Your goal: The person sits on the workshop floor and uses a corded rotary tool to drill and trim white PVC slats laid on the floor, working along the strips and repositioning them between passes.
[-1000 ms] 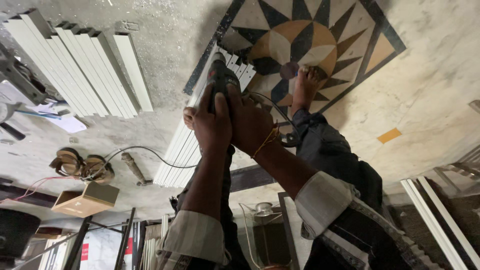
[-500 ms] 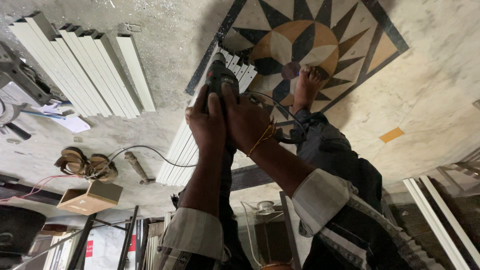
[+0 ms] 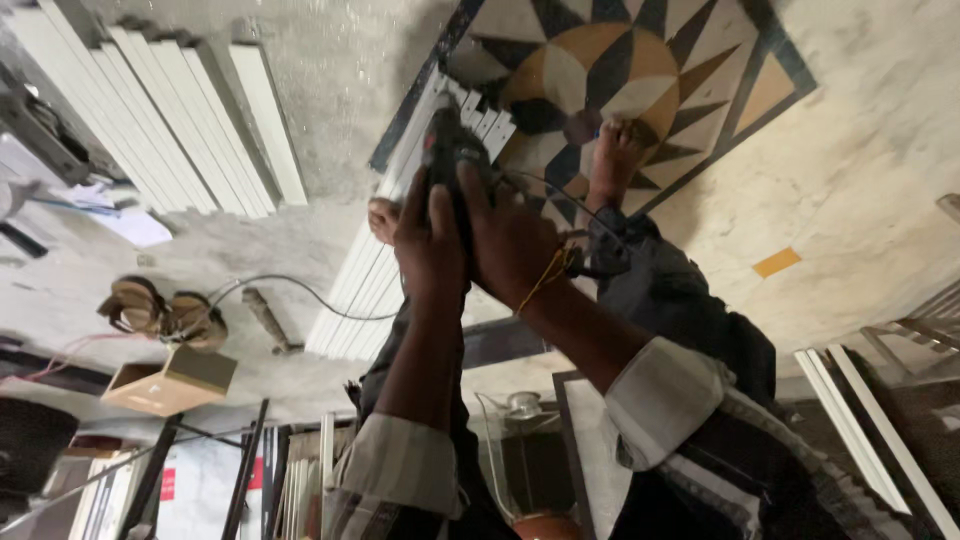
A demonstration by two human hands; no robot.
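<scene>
Both my hands grip a dark hand-held power tool (image 3: 450, 150) from above. My left hand (image 3: 428, 250) is on its left side and my right hand (image 3: 512, 240), with a yellow thread at the wrist, is on its right side. The tool's head rests over the end of a bundle of long white strips (image 3: 352, 300) lying on the grey floor. A thin black cord (image 3: 560, 190) runs from the tool. One bare foot (image 3: 615, 160) stands on a patterned star-inlay stone slab (image 3: 700, 70). The other foot (image 3: 383, 218) rests on the strips.
More white strips (image 3: 170, 120) lie in a row at the upper left, and others (image 3: 860, 430) at the lower right. A cable (image 3: 290, 290), brown rolls (image 3: 160, 310), a cardboard box (image 3: 170, 380), a clear jug (image 3: 510, 450) and an orange square (image 3: 776, 262) are on the floor.
Both hands stay wrapped on the tool at nearly the same spot over the strips. The view shifts only slightly.
</scene>
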